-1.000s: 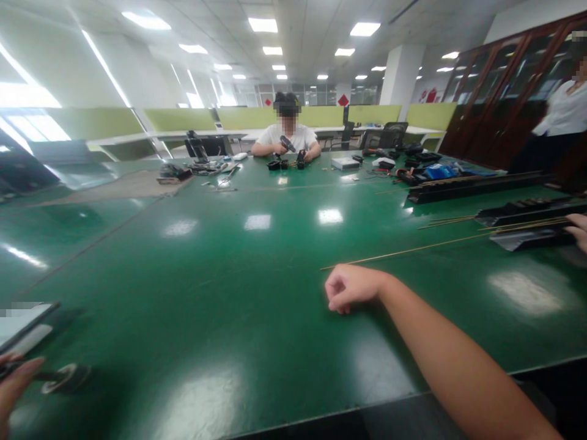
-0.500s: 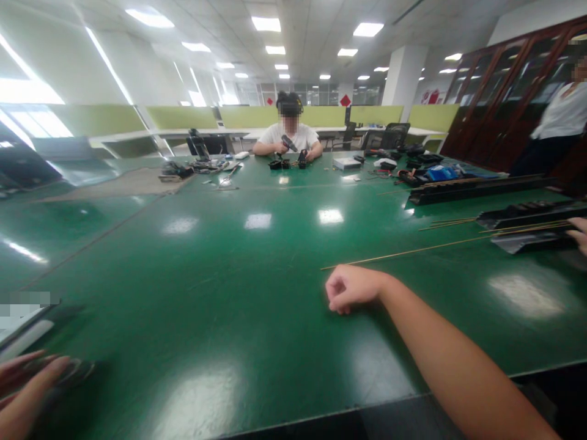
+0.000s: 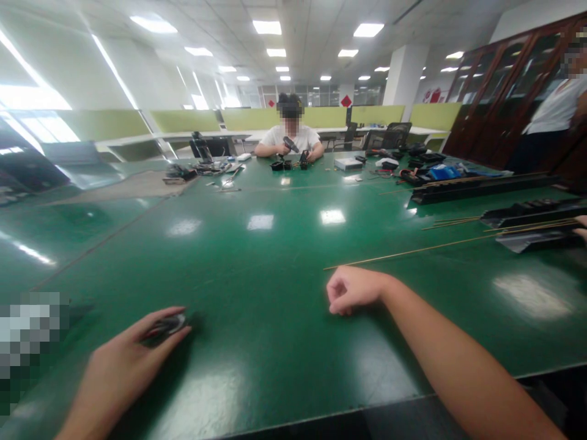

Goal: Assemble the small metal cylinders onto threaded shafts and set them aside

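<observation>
My left hand (image 3: 132, 354) is over the left front part of the green table (image 3: 257, 287). Its thumb and fingers grip a small, dark, rounded object (image 3: 174, 322) with a pale shiny edge; blur and the fingers hide its kind. My right hand (image 3: 351, 290) rests on the tabletop with the fingers loosely curled in, and nothing shows in the hollow between thumb and forefinger. Just behind it lies the tip of a thin brass-coloured rod (image 3: 403, 252), which runs right toward a dark metal channel (image 3: 520, 241).
Several more thin rods (image 3: 452, 222) and a long black channel (image 3: 477, 190) lie at the right. Another person's hand (image 3: 581, 227) touches the right edge of view. Across the table a person (image 3: 293, 140) holds a drill-like tool (image 3: 290, 145). Tools and parts clutter the far side.
My left hand has come in from the lower left corner toward the middle, carrying the small dark object. My right hand stays in place. The view has shifted slightly.
</observation>
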`<state>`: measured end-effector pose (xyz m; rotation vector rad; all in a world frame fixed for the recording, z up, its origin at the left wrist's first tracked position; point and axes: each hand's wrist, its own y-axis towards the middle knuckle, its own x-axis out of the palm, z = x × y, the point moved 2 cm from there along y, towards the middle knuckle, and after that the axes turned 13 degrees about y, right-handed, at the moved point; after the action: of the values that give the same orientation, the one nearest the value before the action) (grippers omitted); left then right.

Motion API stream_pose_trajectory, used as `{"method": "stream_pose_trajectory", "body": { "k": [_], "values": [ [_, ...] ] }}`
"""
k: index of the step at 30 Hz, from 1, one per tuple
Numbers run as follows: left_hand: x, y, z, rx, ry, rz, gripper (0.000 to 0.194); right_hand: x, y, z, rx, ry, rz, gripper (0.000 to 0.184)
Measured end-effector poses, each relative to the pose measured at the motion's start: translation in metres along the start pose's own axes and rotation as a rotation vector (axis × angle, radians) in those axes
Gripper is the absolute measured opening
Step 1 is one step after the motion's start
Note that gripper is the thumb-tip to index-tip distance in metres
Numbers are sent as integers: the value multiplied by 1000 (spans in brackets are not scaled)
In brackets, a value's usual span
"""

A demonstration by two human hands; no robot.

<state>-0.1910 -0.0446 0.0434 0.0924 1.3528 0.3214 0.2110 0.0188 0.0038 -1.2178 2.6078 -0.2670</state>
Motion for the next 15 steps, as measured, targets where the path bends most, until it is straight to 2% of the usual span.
{"method": "stream_pose_trajectory", "body": {
  "k": [1, 2, 5, 8, 11, 15],
  "values": [
    [11, 4, 18, 94, -13, -55, 35, 0, 0, 0, -2, -1, 2, 25],
    [20, 8, 41, 210, -52, -49, 33, 0, 1, 1, -4, -1, 1, 25],
    [46, 10, 121, 585, -210, -139, 25, -1, 3, 4, -10, 5, -10, 28],
    [67, 6, 185, 769, -444, -168, 26, -4, 4, 7, -31, 45, -11, 28],
    [82, 0, 210, 811, -659, -188, 36, -6, 5, 9, -32, 118, -24, 23],
    [90, -1, 204, 799, -754, -248, 33, -4, 5, 9, -22, 111, -16, 19]
  ]
}}
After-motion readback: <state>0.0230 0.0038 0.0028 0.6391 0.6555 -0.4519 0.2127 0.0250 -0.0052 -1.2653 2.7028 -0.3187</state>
